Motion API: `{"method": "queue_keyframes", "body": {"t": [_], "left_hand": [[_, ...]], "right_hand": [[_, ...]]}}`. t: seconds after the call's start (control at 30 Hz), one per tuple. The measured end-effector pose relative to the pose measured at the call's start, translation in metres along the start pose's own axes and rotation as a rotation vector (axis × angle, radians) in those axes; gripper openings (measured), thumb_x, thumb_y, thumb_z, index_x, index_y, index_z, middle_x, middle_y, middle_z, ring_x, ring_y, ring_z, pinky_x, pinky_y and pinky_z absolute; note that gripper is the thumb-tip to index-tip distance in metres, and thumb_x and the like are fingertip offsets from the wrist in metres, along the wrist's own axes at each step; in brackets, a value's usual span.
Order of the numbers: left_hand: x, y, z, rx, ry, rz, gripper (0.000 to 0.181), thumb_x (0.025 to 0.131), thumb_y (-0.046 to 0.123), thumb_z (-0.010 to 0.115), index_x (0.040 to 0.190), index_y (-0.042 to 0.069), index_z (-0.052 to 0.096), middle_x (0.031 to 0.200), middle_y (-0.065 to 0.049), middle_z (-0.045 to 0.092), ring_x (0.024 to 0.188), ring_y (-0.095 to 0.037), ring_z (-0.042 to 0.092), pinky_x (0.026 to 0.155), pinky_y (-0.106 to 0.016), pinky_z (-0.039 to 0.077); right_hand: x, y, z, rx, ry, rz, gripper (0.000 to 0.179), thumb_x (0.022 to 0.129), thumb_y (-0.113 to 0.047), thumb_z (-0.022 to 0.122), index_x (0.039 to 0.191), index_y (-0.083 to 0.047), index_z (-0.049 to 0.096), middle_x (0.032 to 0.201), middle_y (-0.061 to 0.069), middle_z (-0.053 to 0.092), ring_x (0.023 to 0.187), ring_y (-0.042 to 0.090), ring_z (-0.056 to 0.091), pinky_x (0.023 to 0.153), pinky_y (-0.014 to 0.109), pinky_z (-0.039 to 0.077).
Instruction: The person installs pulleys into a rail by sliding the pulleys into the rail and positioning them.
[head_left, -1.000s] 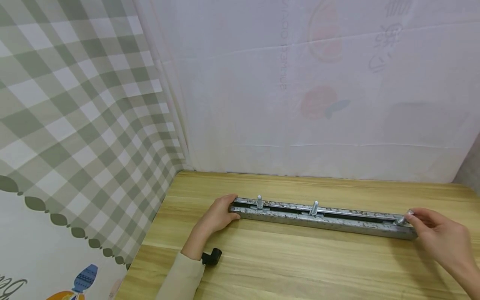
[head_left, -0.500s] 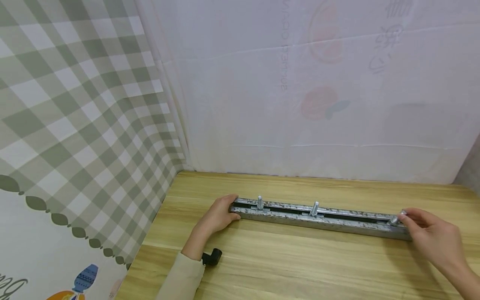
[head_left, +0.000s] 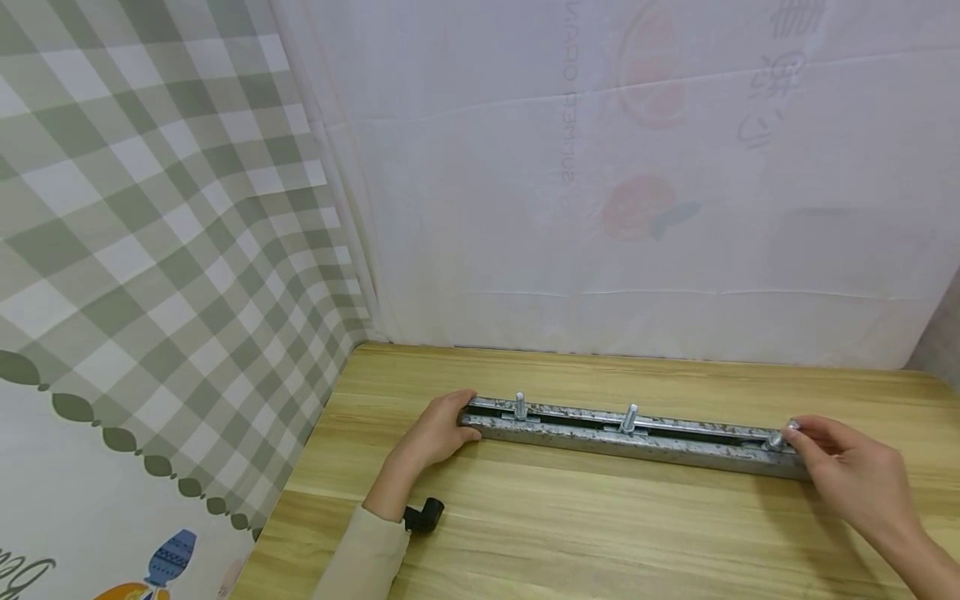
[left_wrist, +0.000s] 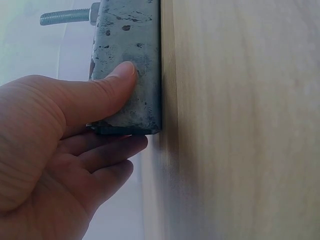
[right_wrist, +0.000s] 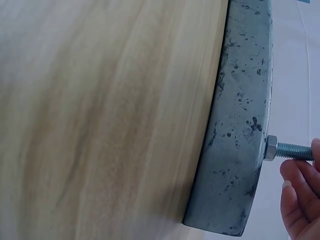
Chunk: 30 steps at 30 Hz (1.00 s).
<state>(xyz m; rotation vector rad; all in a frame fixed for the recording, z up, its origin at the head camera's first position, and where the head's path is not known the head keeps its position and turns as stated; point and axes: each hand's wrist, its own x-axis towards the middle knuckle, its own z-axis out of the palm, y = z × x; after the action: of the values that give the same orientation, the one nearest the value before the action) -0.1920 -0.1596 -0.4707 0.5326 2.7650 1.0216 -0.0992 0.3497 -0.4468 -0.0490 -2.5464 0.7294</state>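
Observation:
A slotted metal channel (head_left: 637, 447), grey with dark specks, lies lengthwise on the wooden table. Three threaded bolts with nuts stick up from its slot: a left bolt (head_left: 520, 406), a middle bolt (head_left: 629, 418) and a right bolt (right_wrist: 294, 151). My left hand (head_left: 433, 429) grips the channel's left end, thumb on the near side face and other fingers around the end, as the left wrist view shows. My right hand (head_left: 858, 467) pinches the top of the right bolt between thumb and fingers, near the channel's right end. This bolt leans to the right, its hex nut (right_wrist: 271, 148) close against the channel.
The wooden table (head_left: 600, 533) runs back to a white printed cloth (head_left: 487, 208). A green checked cloth (head_left: 187, 192) hangs along the left side. A black angled piece (head_left: 424, 515) shows beside the left sleeve (head_left: 363, 554).
My right hand has moved left along the channel, and the right bolt has slid left with it, away from the channel's end. My left hand and the other two bolts stay in place.

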Motion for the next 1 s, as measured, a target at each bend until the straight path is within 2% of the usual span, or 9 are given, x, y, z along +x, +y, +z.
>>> {"method": "queue_keyframes", "body": {"t": [0.87, 0.93, 1.0], "left_hand": [[-0.0002, 0.0005, 0.0007, 0.009, -0.002, -0.016, 0.067, 0.094, 0.011, 0.08, 0.152, -0.003, 0.05, 0.154, -0.021, 0.052, 0.144, -0.038, 0.047, 0.117, -0.05, 0.043], [-0.0001, 0.0001, 0.001, 0.007, -0.001, -0.018, 0.067, 0.094, 0.01, 0.08, 0.152, -0.003, 0.05, 0.154, -0.021, 0.052, 0.144, -0.038, 0.046, 0.117, -0.05, 0.043], [0.0, 0.0, 0.0008, 0.002, 0.0, -0.017, 0.067, 0.093, 0.01, 0.08, 0.152, -0.003, 0.05, 0.154, -0.021, 0.052, 0.144, -0.039, 0.047, 0.117, -0.05, 0.043]], "right_hand": [[-0.0007, -0.0089, 0.0089, 0.068, -0.009, -0.056, 0.02, 0.091, -0.002, 0.079, 0.108, 0.007, 0.075, 0.086, 0.02, 0.076, 0.071, -0.024, 0.046, 0.051, 0.008, 0.042], [0.0002, -0.0089, 0.0096, 0.075, 0.003, -0.068, 0.02, 0.089, -0.001, 0.08, 0.107, 0.007, 0.076, 0.083, 0.014, 0.076, 0.071, -0.025, 0.046, 0.051, 0.008, 0.043], [0.0011, -0.0086, 0.01, 0.082, 0.015, -0.084, 0.021, 0.087, 0.0, 0.081, 0.106, 0.007, 0.076, 0.079, -0.002, 0.075, 0.071, -0.026, 0.046, 0.05, 0.008, 0.043]]}}
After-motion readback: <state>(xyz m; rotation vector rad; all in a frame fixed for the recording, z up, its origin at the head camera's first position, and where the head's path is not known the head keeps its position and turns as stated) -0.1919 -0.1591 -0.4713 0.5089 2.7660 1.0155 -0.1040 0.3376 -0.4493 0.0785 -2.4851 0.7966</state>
